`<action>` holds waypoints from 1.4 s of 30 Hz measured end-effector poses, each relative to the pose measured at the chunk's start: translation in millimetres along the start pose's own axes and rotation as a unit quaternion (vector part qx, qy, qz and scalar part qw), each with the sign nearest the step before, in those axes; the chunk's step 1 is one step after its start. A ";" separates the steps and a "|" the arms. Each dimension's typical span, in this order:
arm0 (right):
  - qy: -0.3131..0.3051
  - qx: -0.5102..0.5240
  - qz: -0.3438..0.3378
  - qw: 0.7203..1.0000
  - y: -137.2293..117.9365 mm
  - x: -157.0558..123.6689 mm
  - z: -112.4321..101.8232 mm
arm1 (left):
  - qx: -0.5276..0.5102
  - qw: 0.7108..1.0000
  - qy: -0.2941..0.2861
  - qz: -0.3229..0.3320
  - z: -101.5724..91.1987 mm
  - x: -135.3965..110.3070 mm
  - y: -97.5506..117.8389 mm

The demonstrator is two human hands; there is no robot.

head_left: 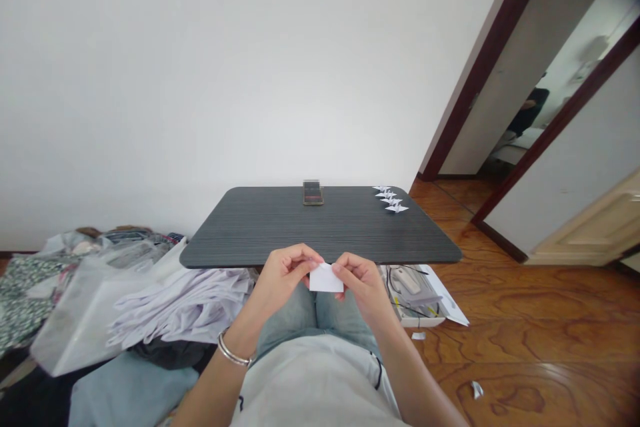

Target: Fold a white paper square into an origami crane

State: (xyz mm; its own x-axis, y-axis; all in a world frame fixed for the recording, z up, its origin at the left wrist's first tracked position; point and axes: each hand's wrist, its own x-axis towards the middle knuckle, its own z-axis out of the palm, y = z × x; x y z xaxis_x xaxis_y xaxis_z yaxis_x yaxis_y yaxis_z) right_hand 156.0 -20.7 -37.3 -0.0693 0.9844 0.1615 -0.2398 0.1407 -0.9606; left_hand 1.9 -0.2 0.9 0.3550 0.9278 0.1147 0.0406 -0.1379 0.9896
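Far left: rumpled fabric heap (165, 310), soft white folds, clear plastic bag beside. Left hand (285, 273), metal bangle (233, 351) on wrist, pinches left edge of small white paper piece (326, 278). Paper flat, crisp, roughly rectangular, held over lap just below table's near edge. Right hand (361, 280) pinches paper's right edge. Dark wood-grain table (280, 227), rounded corners. Far right corner: row of folded white paper cranes (391, 199). Glossy wooden floor (525, 340).
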 end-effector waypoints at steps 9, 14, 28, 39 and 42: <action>0.018 -0.028 -0.035 0.999 -1.9 -2.8 1.4 | -0.092 0.995 0.030 0.012 7.3 -2.5 -0.6; 0.045 -0.031 -0.068 0.996 -0.6 -5.7 5.8 | -0.118 0.993 0.028 -0.004 17.6 -2.2 -7.3; 0.005 -0.022 -0.052 0.998 3.7 -1.9 4.0 | -0.048 0.997 0.049 0.033 17.5 -1.5 -9.3; 0.040 0.008 -0.068 0.997 5.6 0.2 5.3 | -0.087 0.992 0.089 0.034 22.7 0.3 -10.1; 0.034 0.023 -0.059 0.997 5.7 1.6 3.5 | -0.081 0.994 0.064 0.030 21.0 0.3 -9.6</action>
State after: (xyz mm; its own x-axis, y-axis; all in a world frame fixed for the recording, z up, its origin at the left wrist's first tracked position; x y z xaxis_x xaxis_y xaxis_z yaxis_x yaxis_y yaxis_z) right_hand 151.1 -18.7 -41.8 0.0275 0.9664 0.2556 -0.2860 0.2526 -0.9243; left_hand 21.2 -5.9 -10.4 0.2300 0.9577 0.1730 -0.1322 -0.1454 0.9805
